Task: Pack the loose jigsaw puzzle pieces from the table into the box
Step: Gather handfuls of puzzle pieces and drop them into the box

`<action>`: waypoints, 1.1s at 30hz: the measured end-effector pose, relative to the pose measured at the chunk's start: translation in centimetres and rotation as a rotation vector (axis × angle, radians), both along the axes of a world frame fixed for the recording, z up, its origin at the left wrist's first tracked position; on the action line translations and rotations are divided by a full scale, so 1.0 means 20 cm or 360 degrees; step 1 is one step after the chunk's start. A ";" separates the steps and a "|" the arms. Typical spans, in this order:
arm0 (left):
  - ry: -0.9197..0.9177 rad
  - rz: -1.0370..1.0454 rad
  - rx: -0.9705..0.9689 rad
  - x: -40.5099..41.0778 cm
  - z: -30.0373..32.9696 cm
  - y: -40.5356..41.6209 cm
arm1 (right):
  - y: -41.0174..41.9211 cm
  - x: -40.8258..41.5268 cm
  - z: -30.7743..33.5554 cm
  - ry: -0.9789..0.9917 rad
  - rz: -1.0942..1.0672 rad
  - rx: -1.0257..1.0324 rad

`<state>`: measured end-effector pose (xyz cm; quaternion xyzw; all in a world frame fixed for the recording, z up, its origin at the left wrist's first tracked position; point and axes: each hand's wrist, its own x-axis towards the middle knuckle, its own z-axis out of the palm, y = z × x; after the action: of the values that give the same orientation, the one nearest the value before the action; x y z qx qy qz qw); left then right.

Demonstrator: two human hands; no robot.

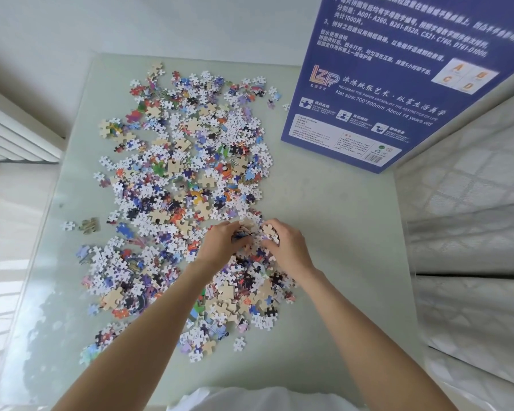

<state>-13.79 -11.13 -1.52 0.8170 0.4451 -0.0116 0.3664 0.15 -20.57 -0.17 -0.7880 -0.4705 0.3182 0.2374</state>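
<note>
Both hands meet at the near right edge of the puzzle pieces [184, 185], which lie spread over the pale table [339, 232]. The left hand [217, 243] and right hand [285, 247] have fingers curled round a shared clump of pieces. The blue box [398, 84] stands at two o'clock from the hands, well apart.

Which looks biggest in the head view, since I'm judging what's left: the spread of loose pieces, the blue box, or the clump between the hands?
1. Spread of loose pieces
2. Blue box, partly cut off by the frame
3. Clump that both hands hold
</note>
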 end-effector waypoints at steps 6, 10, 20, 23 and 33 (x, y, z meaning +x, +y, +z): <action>-0.0036 0.0030 0.0058 -0.01 0.02 0.04 | 0.01 0.03 0.02 0.0043 -0.0083 0.0064; -0.0059 0.0020 0.0096 -0.01 0.04 0.08 | 0.04 0.05 0.03 0.0179 -0.0223 0.0069; -0.0258 -0.0024 0.0313 0.08 0.31 0.20 | 0.10 0.20 0.36 0.0580 -0.0287 0.0303; -0.0470 -0.0044 0.0405 0.21 0.53 0.30 | 0.15 0.35 0.63 0.0649 -0.0263 0.0496; -0.1171 -0.0287 0.0916 0.88 1.49 0.64 | 0.37 1.03 1.65 0.0144 -0.0139 0.1173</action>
<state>3.89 1.60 28.20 0.8705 0.1983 0.3706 0.2560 20.82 -13.15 32.81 -0.6541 -0.5086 0.1515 0.5391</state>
